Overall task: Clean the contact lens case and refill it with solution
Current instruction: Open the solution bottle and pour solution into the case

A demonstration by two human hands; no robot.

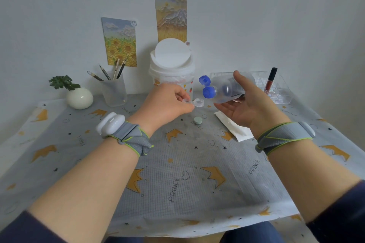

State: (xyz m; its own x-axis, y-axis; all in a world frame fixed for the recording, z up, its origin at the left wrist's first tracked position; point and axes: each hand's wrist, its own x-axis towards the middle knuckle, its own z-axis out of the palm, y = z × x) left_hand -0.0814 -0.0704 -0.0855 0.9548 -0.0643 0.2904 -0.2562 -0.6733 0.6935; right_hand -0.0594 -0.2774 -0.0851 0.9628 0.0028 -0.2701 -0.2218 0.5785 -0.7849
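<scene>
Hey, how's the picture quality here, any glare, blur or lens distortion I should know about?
Head view: wide-angle distortion bows the edges of the table; lighting is soft and even, shadows faint; a small glare spot sits on the white vase; the clear lens case pinched by the left hand looks soft and hard to outline.

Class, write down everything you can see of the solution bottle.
The bottle is clear, soft-looking plastic with a blue top whose hinged flip cap stands open. It lies tipped sideways in the air above the table, nozzle pointing toward the lens case. The right hand holds it, thumb over the top, fingers beneath. Its fill level cannot be told.
</scene>
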